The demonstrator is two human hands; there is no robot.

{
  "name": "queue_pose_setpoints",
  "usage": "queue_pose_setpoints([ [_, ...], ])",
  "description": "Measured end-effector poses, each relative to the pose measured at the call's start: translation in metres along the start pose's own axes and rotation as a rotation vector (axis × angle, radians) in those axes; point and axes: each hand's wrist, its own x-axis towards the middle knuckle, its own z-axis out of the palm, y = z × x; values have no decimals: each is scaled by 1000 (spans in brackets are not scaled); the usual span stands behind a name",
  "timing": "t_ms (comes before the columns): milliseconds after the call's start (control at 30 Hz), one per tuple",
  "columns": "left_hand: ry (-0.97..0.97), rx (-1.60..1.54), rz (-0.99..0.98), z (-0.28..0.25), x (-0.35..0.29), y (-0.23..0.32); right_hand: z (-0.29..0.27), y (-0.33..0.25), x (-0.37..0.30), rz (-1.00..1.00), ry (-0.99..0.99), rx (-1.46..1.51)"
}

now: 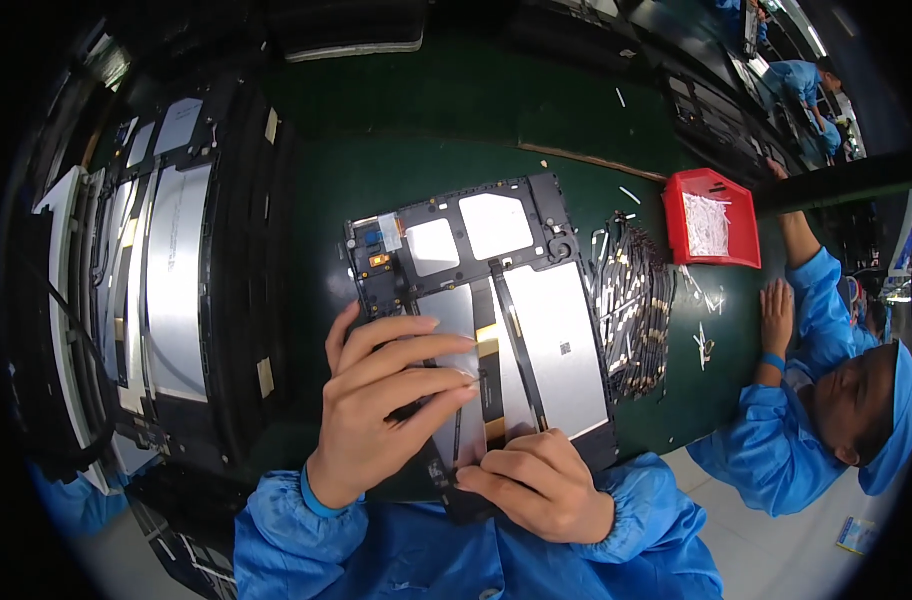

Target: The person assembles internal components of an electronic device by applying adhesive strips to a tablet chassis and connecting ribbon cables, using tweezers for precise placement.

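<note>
An opened black tablet housing (556, 225) with silver battery panels (553, 340) lies tilted on the green table before me. My left hand (376, 395) reaches over its left side, the thumb and forefinger tips nearly together at a thin black flex cable (458, 435). That cable runs down the left silver panel toward my right hand (541, 487), whose fingers are closed at its lower end near the housing's bottom edge. My fingers partly hide both ends of the cable. Another dark strip (519, 350) runs down the middle of the housing.
Right of the housing lies a pile of loose flex cables (631, 310). Beyond it, a red bin (714, 215) holds white strips, with scraps nearby. Similar housings (181, 270) stand stacked at the left. A co-worker in blue (776, 430) sits at the right, one hand on the table.
</note>
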Motion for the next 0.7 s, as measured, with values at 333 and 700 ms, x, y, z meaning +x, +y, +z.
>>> queue_pose_setpoints([
  [333, 36, -54, -42, 2, -4, -2, -5, -2, 4, 2, -30, -13],
  [700, -2, 306, 197, -3, -35, -20, -13, -11, 11, -1, -136, -153],
])
